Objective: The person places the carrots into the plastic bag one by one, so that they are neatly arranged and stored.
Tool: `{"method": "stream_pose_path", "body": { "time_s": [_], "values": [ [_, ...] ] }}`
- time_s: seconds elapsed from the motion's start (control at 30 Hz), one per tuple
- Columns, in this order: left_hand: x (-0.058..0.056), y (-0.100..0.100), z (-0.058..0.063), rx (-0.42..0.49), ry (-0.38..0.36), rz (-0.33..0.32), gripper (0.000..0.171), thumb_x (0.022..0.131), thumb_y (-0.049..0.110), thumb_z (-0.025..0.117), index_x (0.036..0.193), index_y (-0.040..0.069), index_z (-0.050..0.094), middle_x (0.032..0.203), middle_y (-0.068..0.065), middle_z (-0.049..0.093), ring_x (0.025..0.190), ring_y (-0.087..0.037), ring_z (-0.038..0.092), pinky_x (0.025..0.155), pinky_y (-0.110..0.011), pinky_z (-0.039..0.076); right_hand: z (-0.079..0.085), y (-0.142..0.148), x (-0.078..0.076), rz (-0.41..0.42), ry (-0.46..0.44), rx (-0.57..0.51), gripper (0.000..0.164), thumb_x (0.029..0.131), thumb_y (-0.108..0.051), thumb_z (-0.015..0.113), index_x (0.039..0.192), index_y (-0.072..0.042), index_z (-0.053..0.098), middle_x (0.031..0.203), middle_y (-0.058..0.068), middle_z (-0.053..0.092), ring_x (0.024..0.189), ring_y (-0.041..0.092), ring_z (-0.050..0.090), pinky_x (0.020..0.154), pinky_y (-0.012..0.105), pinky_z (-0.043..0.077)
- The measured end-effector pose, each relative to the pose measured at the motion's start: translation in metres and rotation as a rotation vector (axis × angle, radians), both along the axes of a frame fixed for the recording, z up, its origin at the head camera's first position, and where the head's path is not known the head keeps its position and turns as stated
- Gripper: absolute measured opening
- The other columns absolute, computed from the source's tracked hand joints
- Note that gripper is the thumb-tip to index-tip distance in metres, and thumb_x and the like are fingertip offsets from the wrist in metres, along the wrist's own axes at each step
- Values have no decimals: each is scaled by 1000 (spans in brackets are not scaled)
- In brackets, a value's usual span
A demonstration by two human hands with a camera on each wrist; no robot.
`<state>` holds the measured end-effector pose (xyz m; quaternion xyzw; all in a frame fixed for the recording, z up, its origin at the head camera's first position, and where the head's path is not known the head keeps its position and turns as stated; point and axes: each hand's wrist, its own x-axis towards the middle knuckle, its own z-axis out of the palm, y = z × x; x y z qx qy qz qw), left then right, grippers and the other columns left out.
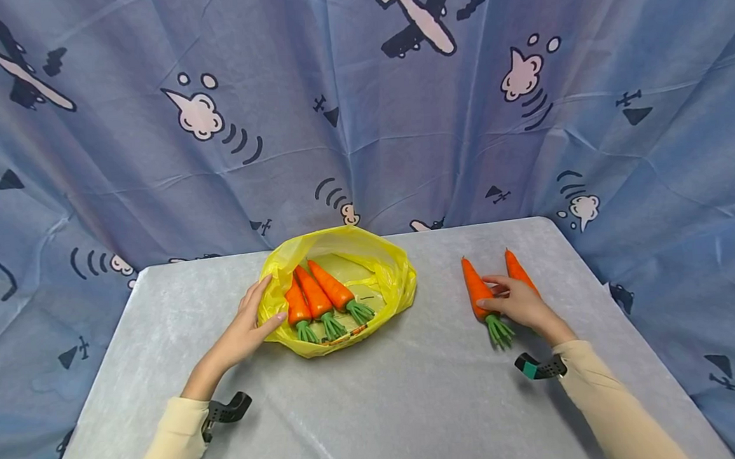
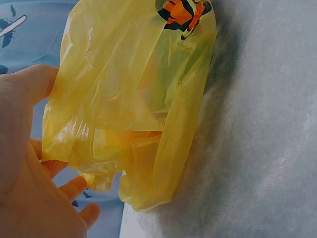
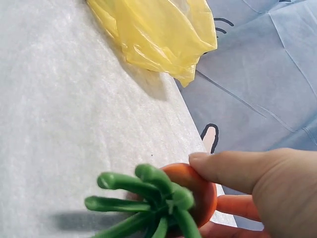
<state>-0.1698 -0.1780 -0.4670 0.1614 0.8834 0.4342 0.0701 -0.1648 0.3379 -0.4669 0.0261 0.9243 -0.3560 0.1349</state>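
The right hand (image 1: pixel 522 306) has its thumb and fingers curled round a carrot (image 1: pixel 475 285), close to the leafy end. This carrot is on the right side of the table (image 1: pixel 385 411). Its long way runs from far to near, with a little slant. The thin tip points far and a bit left, and the green leaves (image 1: pixel 499 332) point near and a bit right.

Just to its right is another carrot (image 1: pixel 516 267). Its tip points far and a bit left too, and the hand hides its other end.

The left hand (image 1: pixel 247 328) touches the left side of a yellow bag (image 1: pixel 401 283). Its thumb and fingers are spread well apart.

The bag's mouth is wide, and three carrots (image 1: pixel 314 291) lie side by side in its left part. Their leaves point near and a bit right. The right one slants the most, with its tip far and to the left.
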Motion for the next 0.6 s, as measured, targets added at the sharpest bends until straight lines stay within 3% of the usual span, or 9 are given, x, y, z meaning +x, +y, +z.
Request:
{"method": "stream_pose_path", "body": {
  "time_s": [0.2,0.43,0.6],
  "values": [
    [0,0,-1,1,0,0,83,97,37,61,160,17,10,165,-16,11,152,-41,10,117,-69,16,0,-3,0,-16,-60,-46,76,91,-38,70,150,-1,39,138,32,51,118,38,54,80,31,56],
    [0,0,0,1,-11,5,83,98,37,61,161,18,9,166,-17,10,152,-41,9,117,-69,16,-3,-5,-1,-22,-49,-43,80,89,-43,72,149,0,40,137,32,52,109,32,59,76,28,56],
    [0,0,1,7,-19,7,83,98,37,60,161,18,9,166,-16,9,152,-41,9,118,-69,16,-6,-5,-2,-37,-58,-48,83,88,-44,73,149,-1,40,131,30,54,93,22,62,72,26,55]
  ]
}}
